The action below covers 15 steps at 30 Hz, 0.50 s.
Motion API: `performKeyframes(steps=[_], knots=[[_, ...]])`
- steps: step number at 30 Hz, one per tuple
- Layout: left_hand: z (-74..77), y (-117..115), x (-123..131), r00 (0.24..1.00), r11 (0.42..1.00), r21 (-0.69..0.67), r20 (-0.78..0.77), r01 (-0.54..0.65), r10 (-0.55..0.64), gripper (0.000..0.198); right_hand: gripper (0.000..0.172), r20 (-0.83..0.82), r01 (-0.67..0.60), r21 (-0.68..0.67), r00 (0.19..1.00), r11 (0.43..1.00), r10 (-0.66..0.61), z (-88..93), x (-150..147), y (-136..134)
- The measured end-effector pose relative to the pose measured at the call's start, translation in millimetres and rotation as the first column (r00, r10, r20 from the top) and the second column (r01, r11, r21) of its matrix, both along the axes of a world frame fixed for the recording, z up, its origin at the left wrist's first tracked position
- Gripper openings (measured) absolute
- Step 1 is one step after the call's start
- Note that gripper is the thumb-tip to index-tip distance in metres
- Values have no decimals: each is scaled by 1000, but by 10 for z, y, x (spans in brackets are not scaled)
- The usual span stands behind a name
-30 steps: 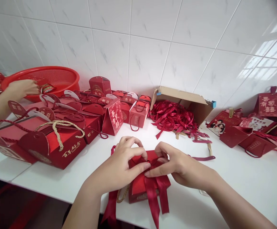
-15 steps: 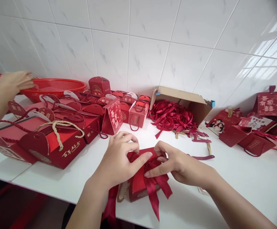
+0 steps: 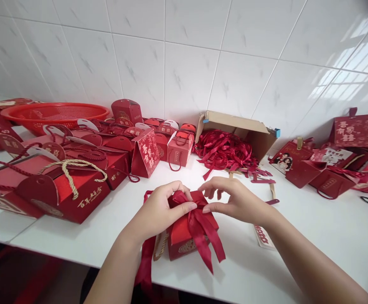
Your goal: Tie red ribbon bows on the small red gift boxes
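A small red gift box (image 3: 180,242) sits on the white table in front of me, with a dark red satin ribbon (image 3: 199,236) tied in a bow on its top. My left hand (image 3: 166,207) closes on the bow's left side, thumb over the ribbon and fingers curled behind it. At the bow's right side is my right hand (image 3: 230,196), thumb and fingers apart; whether its thumb tip touches the ribbon I cannot tell. Two ribbon tails hang over the box front. A gold rope handle (image 3: 160,246) shows at the box's left, beside another hanging ribbon length.
Many red gift boxes (image 3: 90,194) crowd the left side, before a red plastic basket (image 3: 57,110). A cardboard box (image 3: 243,120) spills red ribbons (image 3: 224,147) at the back. More red boxes (image 3: 332,183) stand at right. A printed card (image 3: 263,236) lies near my right forearm.
My right hand's fingers have spread and drawn back from the bow's middle. My left hand has closed in on the ribbon. Another person's hand at far left has left the view.
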<state>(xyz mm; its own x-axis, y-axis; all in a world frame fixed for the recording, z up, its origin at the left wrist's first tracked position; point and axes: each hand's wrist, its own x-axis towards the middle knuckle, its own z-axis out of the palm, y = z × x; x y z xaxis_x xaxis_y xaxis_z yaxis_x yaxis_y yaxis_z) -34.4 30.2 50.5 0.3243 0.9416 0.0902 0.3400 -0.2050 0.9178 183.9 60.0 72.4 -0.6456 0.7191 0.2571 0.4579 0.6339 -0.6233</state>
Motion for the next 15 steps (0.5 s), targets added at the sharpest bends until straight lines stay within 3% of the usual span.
performKeyframes(steps=[3,10,15], knots=[[10,3,-12,1000,1000,0,9,13,-13,15,10,18,-13,-23,1000,1000,14,10,10,9],[11,14,1,1000,999,22,7,27,-27,14,13,-21,-19,-104,1000,994,17,31,15,-15],[-1,22,-1,998,998,40,24,49,-49,15,17,-145,-128,-285,985,950,89,6,24,-20]])
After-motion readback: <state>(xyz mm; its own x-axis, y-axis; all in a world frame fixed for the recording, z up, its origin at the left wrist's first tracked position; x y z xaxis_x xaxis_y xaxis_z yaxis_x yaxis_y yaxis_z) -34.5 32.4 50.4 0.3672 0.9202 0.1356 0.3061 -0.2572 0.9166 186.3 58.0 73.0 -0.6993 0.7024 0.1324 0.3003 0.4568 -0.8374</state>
